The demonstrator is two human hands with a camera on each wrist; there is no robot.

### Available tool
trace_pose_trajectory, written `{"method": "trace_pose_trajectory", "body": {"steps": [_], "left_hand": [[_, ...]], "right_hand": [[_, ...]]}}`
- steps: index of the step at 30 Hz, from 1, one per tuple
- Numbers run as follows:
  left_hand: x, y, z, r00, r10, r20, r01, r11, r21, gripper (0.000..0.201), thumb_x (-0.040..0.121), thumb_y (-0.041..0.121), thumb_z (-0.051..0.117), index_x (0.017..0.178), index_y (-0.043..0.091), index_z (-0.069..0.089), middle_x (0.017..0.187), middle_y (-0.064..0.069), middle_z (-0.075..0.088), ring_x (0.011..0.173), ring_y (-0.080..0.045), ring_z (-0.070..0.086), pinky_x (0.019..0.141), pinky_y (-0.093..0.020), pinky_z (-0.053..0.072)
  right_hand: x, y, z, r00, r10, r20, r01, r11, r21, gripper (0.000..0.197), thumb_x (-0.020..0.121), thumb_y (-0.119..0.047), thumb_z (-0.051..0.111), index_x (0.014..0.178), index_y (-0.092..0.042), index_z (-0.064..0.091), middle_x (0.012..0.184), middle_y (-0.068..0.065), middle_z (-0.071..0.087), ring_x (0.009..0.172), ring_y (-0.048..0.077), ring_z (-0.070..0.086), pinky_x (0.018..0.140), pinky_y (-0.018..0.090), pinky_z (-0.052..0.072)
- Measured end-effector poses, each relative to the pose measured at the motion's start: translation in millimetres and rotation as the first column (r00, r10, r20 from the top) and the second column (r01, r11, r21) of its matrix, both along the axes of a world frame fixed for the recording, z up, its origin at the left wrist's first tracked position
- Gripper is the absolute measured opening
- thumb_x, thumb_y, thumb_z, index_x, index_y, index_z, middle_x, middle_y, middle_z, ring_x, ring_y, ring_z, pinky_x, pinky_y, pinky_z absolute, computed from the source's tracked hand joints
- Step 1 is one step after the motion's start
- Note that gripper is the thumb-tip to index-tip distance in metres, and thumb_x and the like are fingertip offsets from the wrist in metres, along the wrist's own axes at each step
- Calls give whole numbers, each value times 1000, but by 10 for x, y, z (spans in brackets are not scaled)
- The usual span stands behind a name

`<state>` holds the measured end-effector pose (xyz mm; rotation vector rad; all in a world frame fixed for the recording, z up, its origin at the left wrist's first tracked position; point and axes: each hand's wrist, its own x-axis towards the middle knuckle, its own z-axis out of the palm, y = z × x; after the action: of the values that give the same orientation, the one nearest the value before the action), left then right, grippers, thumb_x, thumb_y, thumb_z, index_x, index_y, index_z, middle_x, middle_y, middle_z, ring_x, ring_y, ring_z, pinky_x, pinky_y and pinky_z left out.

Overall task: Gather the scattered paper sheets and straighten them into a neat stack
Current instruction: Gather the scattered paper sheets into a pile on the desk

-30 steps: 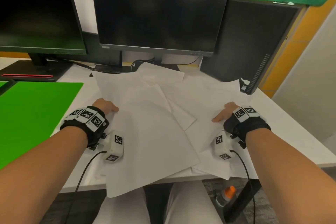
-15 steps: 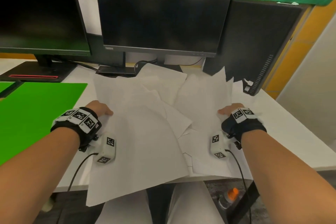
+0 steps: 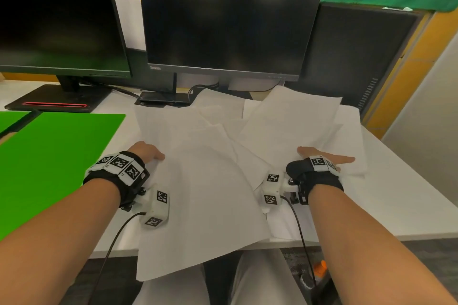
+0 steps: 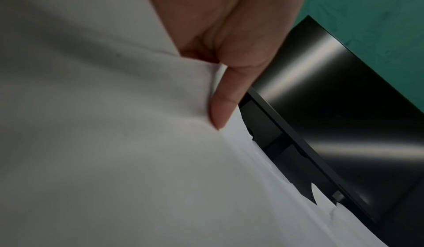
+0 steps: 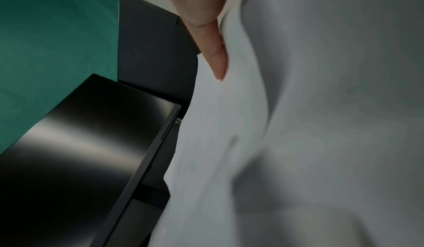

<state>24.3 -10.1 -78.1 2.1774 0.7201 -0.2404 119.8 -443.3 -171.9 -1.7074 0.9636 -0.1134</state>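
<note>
Several white paper sheets lie overlapped and askew across the white desk, and one hangs over the near edge. My left hand grips the pile's left side. Its thumb lies on top of the paper, with the fingers hidden beneath. At the pile's right side, my right hand holds sheets with its thumb pressed on curled paper. Most of its fingers are hidden behind the sheets.
Two dark monitors stand at the back, their stands and cables just beyond the sheets. A black computer tower stands at the back right. A green mat covers the desk to the left. An orange-capped bottle stands on the floor below.
The right-hand sheets, raised and bunched toward the tower half a second ago, now lie lower and fan out to the right. Both hands stay at the pile's sides.
</note>
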Motion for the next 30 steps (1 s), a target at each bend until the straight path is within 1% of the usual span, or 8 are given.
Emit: {"method": "trace_pose_trajectory", "body": {"steps": [3, 7, 14, 17, 20, 24, 27, 30], "left_hand": [[4, 25, -12, 1000, 1, 14, 0, 999, -51, 63, 83, 9, 68, 137, -9, 41, 140, -25, 48, 128, -40, 47, 110, -44, 37], [16, 148, -22, 998, 35, 46, -31, 996, -86, 58, 81, 8, 69, 132, -9, 48, 134, -25, 54, 124, -42, 51, 108, -46, 39], [8, 115, -37, 999, 22, 39, -17, 992, -124, 61, 80, 11, 70, 133, -8, 46, 136, -25, 53, 124, -42, 51, 109, -47, 39], [1, 39, -12, 999, 24, 41, -19, 992, -127, 62, 81, 10, 69, 135, -8, 44, 138, -24, 51, 127, -41, 48, 110, -46, 37], [-6, -21, 16, 998, 34, 49, -28, 991, -135, 63, 82, 8, 67, 137, -9, 40, 139, -21, 48, 129, -41, 45, 112, -45, 35], [-22, -68, -3, 997, 30, 66, -21, 990, -138, 60, 85, 7, 65, 137, -8, 40, 141, -23, 47, 130, -39, 44, 112, -43, 34], [-11, -72, -29, 998, 14, 56, -6, 990, -141, 60, 84, 8, 66, 137, -7, 41, 140, -22, 49, 129, -40, 45, 112, -44, 35], [10, -55, -47, 998, 11, 65, 1, 984, -175, 61, 81, 8, 69, 135, -6, 44, 138, -23, 51, 126, -42, 48, 110, -48, 37]], "right_hand": [[-651, 639, 787, 998, -26, 49, 31, 994, -105, 111, 76, -23, 74, 149, -18, -10, 154, 13, 20, 140, 27, 27, 116, 38, 22], [-736, 696, 1094, 924, 71, 376, 22, 971, -236, 103, 81, 5, 61, 148, -20, -13, 155, 13, 14, 142, 25, 23, 117, 35, 20], [-784, 594, 1349, 835, -21, 550, 166, 962, -215, 124, 68, -1, 74, 147, -20, -20, 158, 12, -6, 147, 25, 6, 110, 28, 18], [-792, 742, 1343, 841, 270, 469, -118, 937, -328, 125, 68, -1, 76, 147, -22, -19, 158, 7, 4, 143, 23, 19, 114, 29, 16], [-746, 806, 1262, 794, 594, 130, -472, 737, -483, 106, 78, -4, 71, 150, -20, -5, 159, 6, 6, 144, 25, 18, 115, 33, 19], [-700, 716, 1184, 938, 333, 93, -258, 854, -451, 86, 81, -2, 65, 148, -20, 15, 157, 11, -3, 142, 29, 20, 115, 36, 28], [-738, 713, 1208, 947, 105, 303, 28, 915, -404, 96, 78, 2, 62, 149, -28, 4, 156, 15, -12, 143, 33, 18, 113, 35, 32], [-808, 718, 1207, 965, 120, 233, -18, 918, -396, 100, 82, -7, 61, 149, -27, -10, 157, 12, -15, 146, 34, 2, 117, 40, 20]]}}
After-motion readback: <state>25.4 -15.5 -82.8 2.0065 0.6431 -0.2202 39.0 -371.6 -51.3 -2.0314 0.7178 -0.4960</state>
